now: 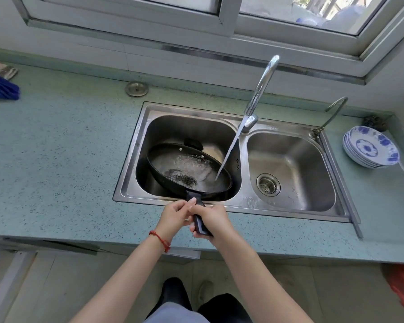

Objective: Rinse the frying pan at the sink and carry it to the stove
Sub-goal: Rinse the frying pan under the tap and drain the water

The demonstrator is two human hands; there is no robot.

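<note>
Over the left basin of the sink (222,207), we hold the pan (187,169) by its handle (200,217), which reaches back across the sink's front rim. Our right hand (211,220) has a closed grip round the handle; our left hand (175,214) closes on it just ahead. The tap (261,87) pours a slanting stream into the pan's right side, where water and a dark patch of residue sit. We judge the risks so: the pan is tilted and filling, so its weight could twist wet hands loose, or water could slop onto the table (56,141) or floor when we lift. The stove is out of view.
</note>
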